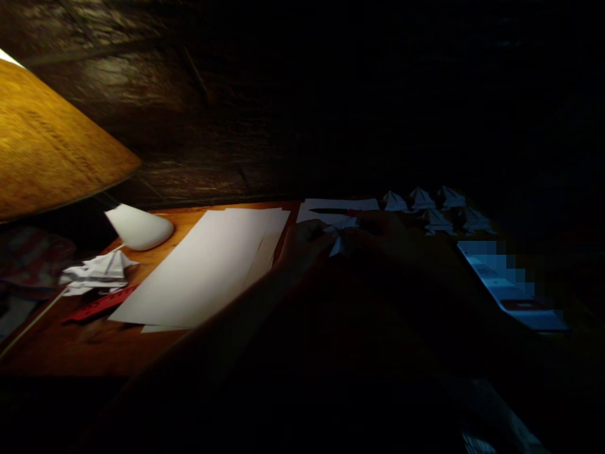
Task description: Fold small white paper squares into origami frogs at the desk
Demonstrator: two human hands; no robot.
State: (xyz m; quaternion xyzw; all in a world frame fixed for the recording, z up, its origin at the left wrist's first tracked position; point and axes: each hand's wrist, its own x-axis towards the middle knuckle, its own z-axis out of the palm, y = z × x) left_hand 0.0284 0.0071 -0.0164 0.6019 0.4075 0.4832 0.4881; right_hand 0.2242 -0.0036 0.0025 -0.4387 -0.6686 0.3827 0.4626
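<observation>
Both hands meet over the dark middle of the table around a small folded paper figure (341, 236), white with pointed flaps. My left hand (305, 243) pinches its left side. On its right side, my right hand (385, 234) grips the same paper, though deep shadow hides most of those fingers. Just left of my left hand lies a stack of white paper sheets (212, 258). Beyond the hands is another white sheet (338, 205) with a dark, narrow pointed object on it. Several similar folded paper figures (437, 221) stand to the right of my right hand.
At far left a lamp with a yellow-brown shade (57, 139) and white base (142, 228) lights the wooden table (155, 353). Near it lie a larger folded paper figure (101, 272) and a red ruler-like strip (99, 306). A lit screen (510, 290) lies at right.
</observation>
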